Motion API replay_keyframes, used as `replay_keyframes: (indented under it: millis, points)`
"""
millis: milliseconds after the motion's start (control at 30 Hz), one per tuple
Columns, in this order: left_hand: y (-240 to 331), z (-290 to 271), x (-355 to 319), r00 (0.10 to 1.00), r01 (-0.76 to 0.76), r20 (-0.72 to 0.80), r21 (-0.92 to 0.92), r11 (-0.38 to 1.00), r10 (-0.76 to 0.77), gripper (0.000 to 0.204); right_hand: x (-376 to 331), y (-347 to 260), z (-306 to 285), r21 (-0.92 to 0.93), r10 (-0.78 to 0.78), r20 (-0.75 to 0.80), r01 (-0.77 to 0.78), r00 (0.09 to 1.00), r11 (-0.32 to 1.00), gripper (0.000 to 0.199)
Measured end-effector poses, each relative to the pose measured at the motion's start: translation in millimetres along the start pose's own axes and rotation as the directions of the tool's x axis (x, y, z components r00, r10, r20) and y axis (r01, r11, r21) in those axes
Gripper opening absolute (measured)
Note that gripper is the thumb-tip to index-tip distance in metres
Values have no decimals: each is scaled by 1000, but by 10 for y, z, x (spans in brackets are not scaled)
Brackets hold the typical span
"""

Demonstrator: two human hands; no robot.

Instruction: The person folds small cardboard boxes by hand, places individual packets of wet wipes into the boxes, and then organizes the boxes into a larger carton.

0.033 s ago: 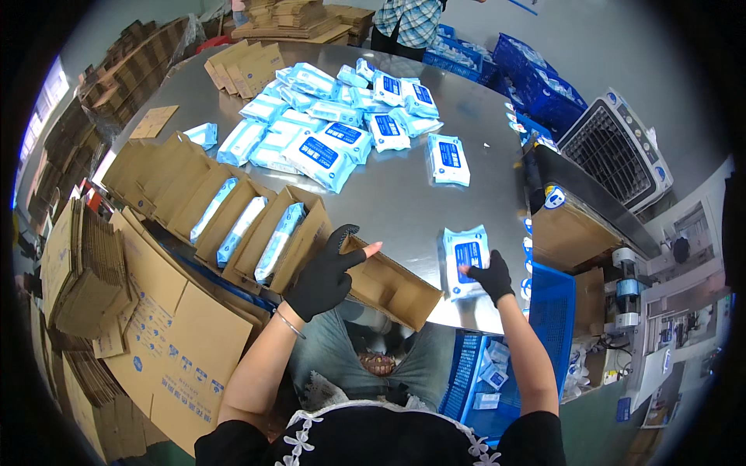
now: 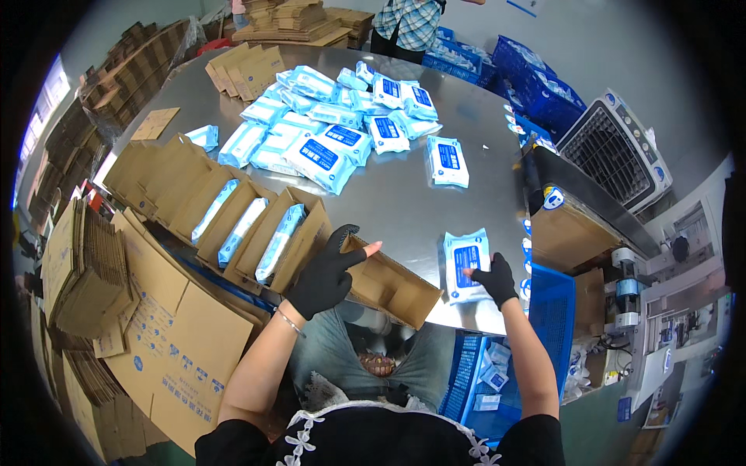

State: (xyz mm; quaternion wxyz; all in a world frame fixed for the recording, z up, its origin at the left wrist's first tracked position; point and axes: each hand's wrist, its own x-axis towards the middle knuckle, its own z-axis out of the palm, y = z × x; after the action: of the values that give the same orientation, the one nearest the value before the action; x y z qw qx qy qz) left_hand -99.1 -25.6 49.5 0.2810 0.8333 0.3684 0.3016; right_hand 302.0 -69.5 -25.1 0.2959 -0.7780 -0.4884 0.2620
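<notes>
My left hand (image 2: 326, 276), in a black glove, grips the edge of an open brown cardboard box (image 2: 392, 291) lying on its side at the near edge of the steel table (image 2: 388, 202). The box looks empty inside. My right hand (image 2: 494, 279), also gloved in black, grips the near end of a blue-and-white soft pack (image 2: 465, 260) that rests flat on the table just right of the box.
Several open cartons (image 2: 241, 229) with packs inside stand in a row to the left. A heap of the same packs (image 2: 334, 124) fills the table's middle, with one apart (image 2: 448, 161). Flat cardboard stacks (image 2: 85, 272) lie left, blue crates (image 2: 544, 85) far right. Another person (image 2: 408, 23) stands beyond the table.
</notes>
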Motion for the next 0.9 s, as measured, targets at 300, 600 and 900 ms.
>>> replay_keyframes:
  millis: [300, 600, 900]
  points:
    - [-99, 104, 230, 992, 98, 79, -8, 995, -97, 71, -583, -635, 189, -496, -507, 142, 505, 850, 707, 47]
    - [-309, 255, 222, 1000, 18, -17, 16, 1000, -18, 66, -867, -1794, -189, 402, -528, -442, 686, 725, 606, 64]
    - [-217, 380, 216, 974, 127, -71, -613, 780, -214, 64, -928, -1473, 501, -202, -847, 31, 834, 530, 514, 37]
